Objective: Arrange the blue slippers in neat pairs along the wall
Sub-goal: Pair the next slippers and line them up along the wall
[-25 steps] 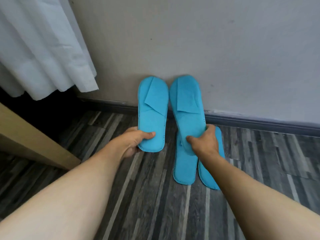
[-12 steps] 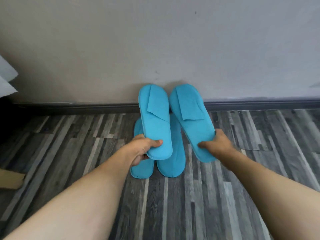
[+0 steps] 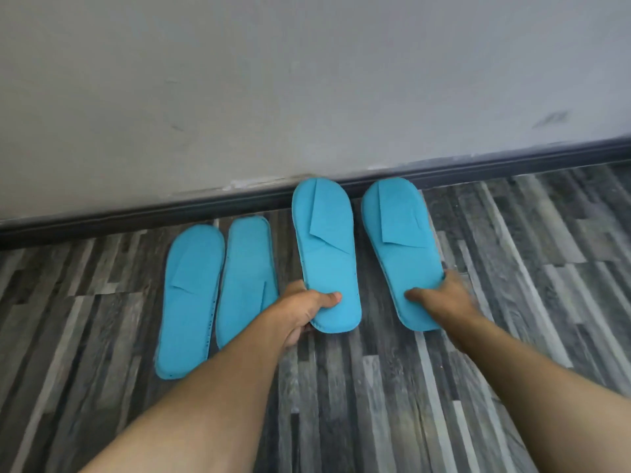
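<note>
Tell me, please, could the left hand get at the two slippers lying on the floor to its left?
Probably not yet: the left hand grips a slipper; nothing blocks the floor pair.

Four slippers (image 3: 327, 257) before wall (image 3: 239, 97)

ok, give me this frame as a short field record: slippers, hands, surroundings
slippers_total: four, all blue
set_down_pair: left pair flat on the floor, side by side, toes toward the wall
left_hand: left hand grips the heel of the inner slipper
right_hand: right hand grips the heel of the outer slipper
held_pair: toes reach the dark baseboard, gap between the two
contact_with_floor: cannot tell
</note>
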